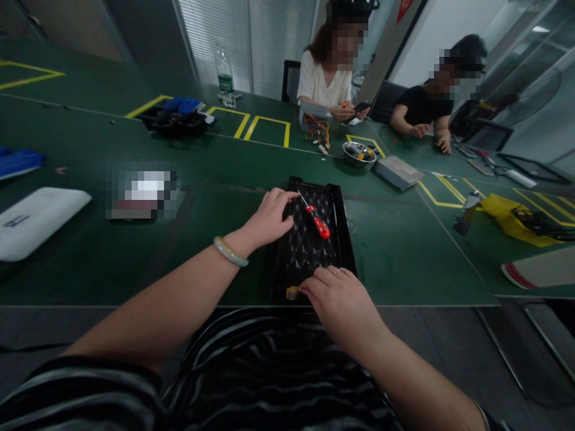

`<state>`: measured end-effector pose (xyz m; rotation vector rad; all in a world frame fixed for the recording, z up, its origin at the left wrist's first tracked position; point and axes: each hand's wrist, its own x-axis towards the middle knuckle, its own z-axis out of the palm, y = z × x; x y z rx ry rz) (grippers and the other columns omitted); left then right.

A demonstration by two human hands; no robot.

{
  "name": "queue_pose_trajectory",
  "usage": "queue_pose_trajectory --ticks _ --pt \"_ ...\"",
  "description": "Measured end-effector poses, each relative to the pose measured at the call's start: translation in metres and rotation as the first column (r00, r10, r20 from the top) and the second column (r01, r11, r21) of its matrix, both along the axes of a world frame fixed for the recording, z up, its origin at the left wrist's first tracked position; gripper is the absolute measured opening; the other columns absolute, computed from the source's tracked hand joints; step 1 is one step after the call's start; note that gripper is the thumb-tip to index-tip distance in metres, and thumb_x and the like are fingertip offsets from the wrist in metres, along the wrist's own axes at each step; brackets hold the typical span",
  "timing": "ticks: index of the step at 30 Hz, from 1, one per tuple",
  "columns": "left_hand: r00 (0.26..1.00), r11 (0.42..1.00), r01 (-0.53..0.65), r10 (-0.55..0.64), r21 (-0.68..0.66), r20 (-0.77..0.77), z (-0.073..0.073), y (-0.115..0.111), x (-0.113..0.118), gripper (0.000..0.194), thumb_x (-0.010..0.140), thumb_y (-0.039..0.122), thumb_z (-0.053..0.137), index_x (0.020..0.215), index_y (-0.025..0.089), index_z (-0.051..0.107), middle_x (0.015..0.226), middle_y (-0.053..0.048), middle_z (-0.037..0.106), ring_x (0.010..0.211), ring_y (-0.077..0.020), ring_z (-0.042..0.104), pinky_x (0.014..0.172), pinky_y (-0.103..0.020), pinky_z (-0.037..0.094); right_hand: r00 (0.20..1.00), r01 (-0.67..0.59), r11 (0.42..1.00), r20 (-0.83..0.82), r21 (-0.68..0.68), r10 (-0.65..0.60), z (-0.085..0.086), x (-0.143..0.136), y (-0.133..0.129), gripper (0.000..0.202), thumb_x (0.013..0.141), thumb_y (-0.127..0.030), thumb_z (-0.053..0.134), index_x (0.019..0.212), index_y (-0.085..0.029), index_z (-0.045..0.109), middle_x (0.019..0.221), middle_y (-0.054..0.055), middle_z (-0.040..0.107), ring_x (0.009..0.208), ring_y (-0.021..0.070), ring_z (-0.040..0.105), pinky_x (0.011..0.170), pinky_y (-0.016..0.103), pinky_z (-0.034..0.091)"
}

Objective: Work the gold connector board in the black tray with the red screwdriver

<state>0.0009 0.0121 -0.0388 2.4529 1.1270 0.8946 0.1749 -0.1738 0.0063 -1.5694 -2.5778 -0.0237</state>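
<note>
A green table (215, 200) is occupied at its near edge by a black tray (345, 236), laid lengthwise from the body, presumably so that both its ends can be reached. At the tray's left wall, the left hand (268, 220) is rested with fingers spread and nothing in its grip, probably so that the tray is steadied. Over the tray's near end, the right hand (344, 298) is lowered with its fingertips drawn together, likely for close control. Beyond the tray to the right, a metal bowl (359, 161) is loaded with black and yellow items; a bundle of coloured cables (320, 133) is strewn past its far end, both well apart from the hands. Inside the tray, a red-and-black screwdriver (318, 222) is set aslant, its tip just beside the left index finger; some moulded pockets are blocked by it. At the tray's near left corner, a small yellow-brown piece (293, 293) is pinched, it appears, in the right hand's grip.
</note>
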Motion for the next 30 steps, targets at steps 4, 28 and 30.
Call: queue_pose_trajectory --ticks 4,28,30 --pt "1.0 0.998 -0.003 0.003 -0.055 0.01 -0.011 0.005 0.0 0.06 0.085 0.014 0.056 0.144 0.016 0.044 0.13 -0.012 0.041 0.13 -0.0269 0.045 0.118 -0.047 0.037 0.999 -0.011 1.0 0.03 -0.028 0.012 0.001 0.0 -0.003 0.016 0.098 -0.021 0.052 0.093 -0.023 0.068 0.089 0.001 0.065 0.084 0.0199 0.058 0.08 0.036 0.038" --pt "0.928 0.891 -0.344 0.274 -0.295 -0.252 -0.001 -0.006 0.013 0.069 0.097 0.038 0.045 0.16 0.018 0.026 0.117 -0.016 0.072 0.099 -0.0289 0.071 0.085 -0.038 0.052 0.986 -0.036 0.999 0.159 -0.009 0.037 0.013 0.003 0.004 0.01 0.09 -0.013 0.061 0.094 -0.021 0.066 0.09 0.002 0.065 0.079 0.0208 0.061 0.073 0.035 0.039" --pt "0.929 0.89 -0.342 0.273 -0.302 -0.248 -0.001 -0.005 0.013 0.069 0.097 0.038 0.045 0.16 0.018 0.025 0.118 -0.016 0.072 0.1 -0.0288 0.07 0.086 -0.038 0.052 0.986 -0.034 0.999 0.162 -0.014 0.036 0.011 0.005 0.004 0.01 0.09 -0.013 0.061 0.094 -0.021 0.066 0.09 0.001 0.065 0.079 0.0207 0.061 0.074 0.035 0.041"
